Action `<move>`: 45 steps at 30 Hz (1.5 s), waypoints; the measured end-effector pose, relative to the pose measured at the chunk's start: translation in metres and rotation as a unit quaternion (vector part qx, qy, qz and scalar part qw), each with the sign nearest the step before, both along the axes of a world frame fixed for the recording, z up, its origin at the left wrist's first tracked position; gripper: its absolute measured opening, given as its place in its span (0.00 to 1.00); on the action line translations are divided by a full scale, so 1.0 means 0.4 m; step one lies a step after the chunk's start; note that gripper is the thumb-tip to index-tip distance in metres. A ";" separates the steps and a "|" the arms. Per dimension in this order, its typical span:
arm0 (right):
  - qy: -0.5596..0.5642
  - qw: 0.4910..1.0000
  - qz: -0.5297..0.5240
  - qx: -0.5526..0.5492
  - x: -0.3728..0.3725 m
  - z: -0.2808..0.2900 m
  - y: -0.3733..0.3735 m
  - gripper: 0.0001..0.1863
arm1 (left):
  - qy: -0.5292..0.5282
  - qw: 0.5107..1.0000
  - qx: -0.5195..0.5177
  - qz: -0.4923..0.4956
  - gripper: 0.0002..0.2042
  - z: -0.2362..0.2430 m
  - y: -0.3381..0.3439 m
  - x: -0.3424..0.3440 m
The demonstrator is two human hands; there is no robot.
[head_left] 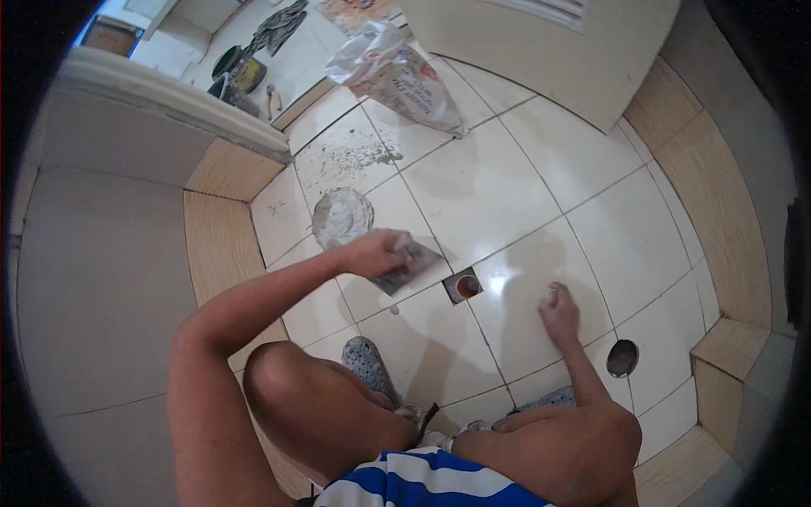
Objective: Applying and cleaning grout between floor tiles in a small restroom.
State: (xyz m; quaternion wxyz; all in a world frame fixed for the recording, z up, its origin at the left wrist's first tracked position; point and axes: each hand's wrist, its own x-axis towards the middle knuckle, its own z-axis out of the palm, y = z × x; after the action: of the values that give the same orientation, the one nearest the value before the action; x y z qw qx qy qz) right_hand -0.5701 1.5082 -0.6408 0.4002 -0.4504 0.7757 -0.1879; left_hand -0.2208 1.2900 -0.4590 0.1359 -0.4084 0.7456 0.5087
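In my left hand [377,253] is a flat, grey scraper [411,272], its blade blurred and angled over the white floor tiles [498,198]. Just behind that hand stands a round container [315,221] filled with whitish paste. Close to the blade's right side, a square cut-out [453,291] in the floor shows a round orange-brown pipe opening [466,288]. My right hand [560,316] is low over the tiles to the right of the pipe, fingers curled in; whether they pinch something small cannot be made out. Dark joint lines run between the tiles.
A white printed sack [405,84] leans near the doorway, with grey crumbs [351,158] scattered beside it. A louvred door [541,51] stands at the far right. Buckets [239,72] sit beyond the threshold. A round hole [623,358] opens in the floor at right.
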 end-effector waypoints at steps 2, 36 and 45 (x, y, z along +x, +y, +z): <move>-0.049 0.968 0.172 -0.176 0.100 0.074 -0.028 0.36 | 0.082 0.985 0.146 0.036 0.10 -0.039 0.056 -0.014; 0.021 0.950 -0.307 0.047 -0.005 0.150 0.586 0.21 | 0.190 0.908 -0.286 -0.241 0.24 -0.545 0.516 0.228; -0.018 0.946 -0.319 0.057 -0.004 0.180 0.527 0.28 | -0.222 0.745 -0.572 0.261 0.25 -0.419 -0.169 0.722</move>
State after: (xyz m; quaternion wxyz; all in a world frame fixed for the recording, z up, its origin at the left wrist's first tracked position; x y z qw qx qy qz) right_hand -0.5716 1.7191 -0.5686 0.3581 -0.1523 0.8809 -0.2693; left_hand 0.0679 1.2223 -0.6264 -0.1001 -0.6894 0.7100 -0.1028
